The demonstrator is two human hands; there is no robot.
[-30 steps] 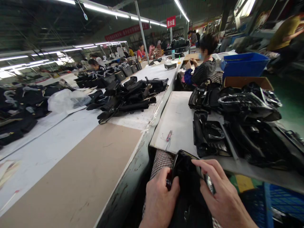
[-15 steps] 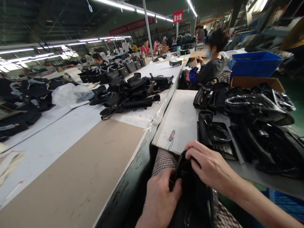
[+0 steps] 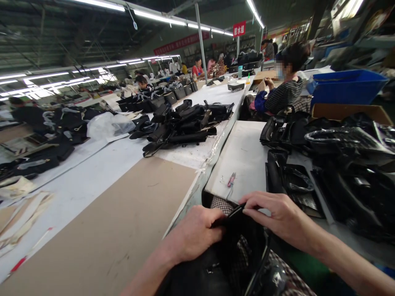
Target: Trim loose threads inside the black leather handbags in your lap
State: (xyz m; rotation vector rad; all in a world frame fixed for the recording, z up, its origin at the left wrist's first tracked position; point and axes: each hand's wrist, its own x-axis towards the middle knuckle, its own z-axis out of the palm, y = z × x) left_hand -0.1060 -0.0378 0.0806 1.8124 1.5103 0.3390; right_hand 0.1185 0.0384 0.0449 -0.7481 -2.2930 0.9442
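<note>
A black handbag [image 3: 194, 273] lies across my lap, over checked cloth. My left hand [image 3: 199, 232] is closed on its upper edge, fingertips partly hidden by the dark material. At the far end of the same edge, my right hand [image 3: 274, 211] pinches the rim between thumb and fingers. The bag's mouth gapes toward me below the right hand. Just beyond my hands, pink-handled thread snips [image 3: 231, 179] rest on a white board [image 3: 247, 144].
Black bags, some with plastic-wrapped handles [image 3: 296, 179], pile up on the right. More black bag pieces [image 3: 185, 123] lie on the long table [image 3: 138, 205] to my left. A blue bin [image 3: 348, 86] and a seated co-worker [image 3: 285, 90] are ahead on the right.
My left hand has shifted left and turned more sideways, and the bag has tilted and opened wider. The right hand still grips the rim. The view has swung slightly left.
</note>
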